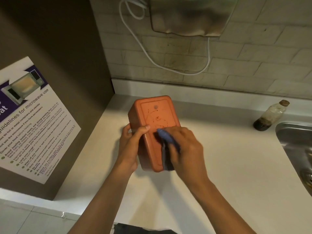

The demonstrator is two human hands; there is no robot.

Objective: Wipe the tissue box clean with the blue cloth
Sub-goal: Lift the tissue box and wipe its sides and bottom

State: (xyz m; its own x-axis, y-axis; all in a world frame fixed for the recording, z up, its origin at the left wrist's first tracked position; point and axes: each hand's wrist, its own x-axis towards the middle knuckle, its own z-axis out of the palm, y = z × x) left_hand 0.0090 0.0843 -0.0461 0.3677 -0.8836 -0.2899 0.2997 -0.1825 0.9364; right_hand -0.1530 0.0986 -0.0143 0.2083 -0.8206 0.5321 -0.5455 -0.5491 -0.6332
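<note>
An orange plastic tissue box (pixel 156 115) stands on the white counter (pixel 228 166) near the corner, its flat marked face turned up toward me. My left hand (pixel 130 146) grips its near left side, thumb hooked over the top edge. My right hand (pixel 184 149) holds the blue cloth (pixel 166 138) bunched in its fingers and presses it on the box's near right part. The cloth hangs down over the box's front corner. Dark smudges show on the upper face.
A dirty corked bottle (pixel 271 116) stands right of the box by a steel sink (pixel 293 141). A brown cabinet side with a microwave-guidelines poster (pixel 32 122) walls in the left. A white cable (pixel 168 65) hangs on the tiled wall behind.
</note>
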